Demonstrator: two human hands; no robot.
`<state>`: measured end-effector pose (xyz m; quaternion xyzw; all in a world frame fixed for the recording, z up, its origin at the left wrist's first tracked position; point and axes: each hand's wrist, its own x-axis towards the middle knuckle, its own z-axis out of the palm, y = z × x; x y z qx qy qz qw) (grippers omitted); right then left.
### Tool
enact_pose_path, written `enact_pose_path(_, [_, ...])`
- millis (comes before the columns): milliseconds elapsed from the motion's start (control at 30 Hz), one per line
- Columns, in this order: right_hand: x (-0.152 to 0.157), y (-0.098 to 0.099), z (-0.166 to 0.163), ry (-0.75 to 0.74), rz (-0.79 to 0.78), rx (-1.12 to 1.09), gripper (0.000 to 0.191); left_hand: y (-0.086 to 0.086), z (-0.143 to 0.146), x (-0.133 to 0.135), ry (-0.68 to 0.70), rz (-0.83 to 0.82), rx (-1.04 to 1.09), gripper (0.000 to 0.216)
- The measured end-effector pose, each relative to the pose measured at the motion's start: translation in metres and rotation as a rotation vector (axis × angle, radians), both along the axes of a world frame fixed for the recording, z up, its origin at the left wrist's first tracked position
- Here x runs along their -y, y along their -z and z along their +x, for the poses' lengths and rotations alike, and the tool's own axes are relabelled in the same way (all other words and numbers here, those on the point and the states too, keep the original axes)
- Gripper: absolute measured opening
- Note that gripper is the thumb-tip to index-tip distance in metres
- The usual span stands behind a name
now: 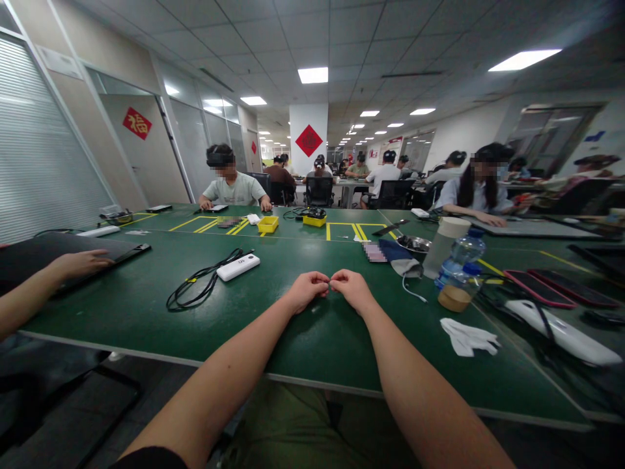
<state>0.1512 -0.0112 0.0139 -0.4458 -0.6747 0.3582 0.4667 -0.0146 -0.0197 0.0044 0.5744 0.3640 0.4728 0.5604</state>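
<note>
Both my forearms reach out over the green table [146,312]. My left hand [307,288] and my right hand [352,287] rest on the table top, knuckles up, fingers curled in, their fingertips meeting in a pinch between them. Whatever sits in that pinch is too small to make out. A white power bank [238,267] with a black cable [195,286] lies to the left of my hands. A crumpled white tissue [469,337] lies to the right.
A plastic water bottle [461,267], a white cup [444,244] and a metal bowl [414,243] stand at the right. Phones [540,288] and a white device [566,332] lie far right. Another person's hand [78,262] rests on a black tablet at left. Yellow trays [267,224] and seated people are beyond.
</note>
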Motion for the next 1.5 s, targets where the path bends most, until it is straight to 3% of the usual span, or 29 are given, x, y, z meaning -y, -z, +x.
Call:
enact_pose_path(267, [-0.0003,0.0029,-0.003,-0.046,-0.163,-0.292,0.016,0.0011,-0.0001,-0.0036,-0.026,-0.004,0.0,0.022])
enact_pose_path(800, [-0.002,0.0079,-0.0033,-0.072,-0.27,-0.304,0.013,0.0026,0.0014,-0.0026,-0.075,0.043,-0.068,0.024])
enact_pose_path(1500, [-0.0006,0.0076,-0.0022,-0.096,-0.262,-0.239,0.013,0.0033,0.0006,-0.003,-0.051,0.038,-0.052,0.019])
